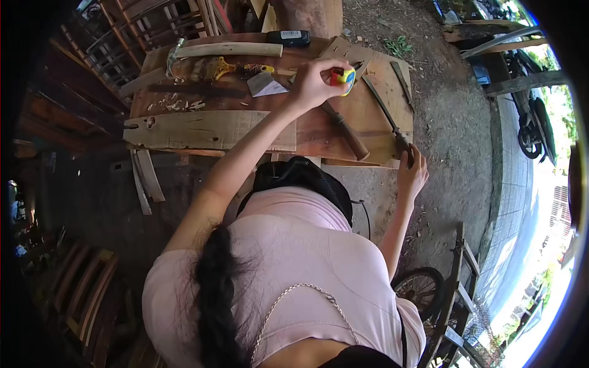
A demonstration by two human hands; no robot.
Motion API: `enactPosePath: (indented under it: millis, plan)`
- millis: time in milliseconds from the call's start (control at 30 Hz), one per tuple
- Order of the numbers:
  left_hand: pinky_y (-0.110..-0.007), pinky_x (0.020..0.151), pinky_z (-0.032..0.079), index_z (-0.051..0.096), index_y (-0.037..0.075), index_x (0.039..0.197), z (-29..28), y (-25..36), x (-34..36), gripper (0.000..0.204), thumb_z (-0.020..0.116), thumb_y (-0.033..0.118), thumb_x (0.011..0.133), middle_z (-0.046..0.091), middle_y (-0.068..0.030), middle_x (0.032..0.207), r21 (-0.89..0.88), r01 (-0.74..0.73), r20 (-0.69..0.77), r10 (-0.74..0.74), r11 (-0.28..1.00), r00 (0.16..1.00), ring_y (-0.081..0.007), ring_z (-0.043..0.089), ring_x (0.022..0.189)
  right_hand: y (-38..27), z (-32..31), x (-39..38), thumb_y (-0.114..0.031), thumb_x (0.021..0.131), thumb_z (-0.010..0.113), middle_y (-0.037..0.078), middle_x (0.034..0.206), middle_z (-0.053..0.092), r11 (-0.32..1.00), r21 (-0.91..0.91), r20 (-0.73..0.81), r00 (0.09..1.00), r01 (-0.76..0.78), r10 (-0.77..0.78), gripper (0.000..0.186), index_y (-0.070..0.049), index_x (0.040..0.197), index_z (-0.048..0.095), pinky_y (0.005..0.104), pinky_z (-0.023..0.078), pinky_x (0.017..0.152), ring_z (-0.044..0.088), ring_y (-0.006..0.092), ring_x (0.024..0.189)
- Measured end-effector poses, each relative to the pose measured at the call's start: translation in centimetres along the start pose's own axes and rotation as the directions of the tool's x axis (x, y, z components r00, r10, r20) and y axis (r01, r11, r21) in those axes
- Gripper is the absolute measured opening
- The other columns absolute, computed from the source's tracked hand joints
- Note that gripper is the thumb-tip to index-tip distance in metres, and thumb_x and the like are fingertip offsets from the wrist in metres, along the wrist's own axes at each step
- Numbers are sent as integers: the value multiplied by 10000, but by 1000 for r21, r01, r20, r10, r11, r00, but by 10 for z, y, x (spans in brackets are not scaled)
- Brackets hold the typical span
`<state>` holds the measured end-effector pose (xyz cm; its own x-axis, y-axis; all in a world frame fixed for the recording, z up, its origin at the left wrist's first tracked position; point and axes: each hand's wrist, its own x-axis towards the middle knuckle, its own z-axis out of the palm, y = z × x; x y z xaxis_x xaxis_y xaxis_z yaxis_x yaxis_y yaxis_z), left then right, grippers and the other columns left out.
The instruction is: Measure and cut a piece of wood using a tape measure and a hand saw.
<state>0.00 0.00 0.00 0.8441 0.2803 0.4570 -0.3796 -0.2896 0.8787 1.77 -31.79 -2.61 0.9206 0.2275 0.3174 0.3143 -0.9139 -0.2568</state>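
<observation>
My left hand is closed around a yellow and red tape measure, held over the far middle of the wooden workbench. At the bench's right front corner, the fingers of my right hand are on the dark handle of a long thin file. Its narrow blade points away from me across the bench. Between my hands lies a tool with a round wooden handle, its far end partly hidden by my left hand. A pale flat sheet lies left of that hand.
A hammer, a black case and a yellow-and-black-handled tool lie along the far side. A plank runs along the near left edge, with wood shavings behind it. A flat strip lies far right.
</observation>
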Motion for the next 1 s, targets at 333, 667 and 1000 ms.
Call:
enactPosePath:
  millis: [333,667,1000]
  plan:
    - [-228,731,473,616,-21,908,20,-11,93,243,709,20,687,632,-51,878,-702,257,-134,-477,664,868,-109,587,797,-4,0,2,-270,862,513,46,967,587,1000,-20,-31,999,9,-10,270,-157,1102,565,372,385,820,562,218,915]
    - [-224,755,499,571,11,998,-9,22,50,248,632,30,759,601,-59,921,-859,236,5,-454,454,891,-126,585,844,-69,-32,-2,-218,867,533,49,866,601,863,505,-213,967,-13,139,274,-92,1110,562,289,454,696,573,154,779]
    - [-255,817,474,480,47,964,-79,70,-102,224,616,27,787,530,-134,1155,-768,234,-56,-427,596,902,-150,538,996,-257,-4,-36,-295,894,516,100,957,556,-108,872,437,859,-477,-267,394,-26,1149,382,238,453,590,563,131,714]
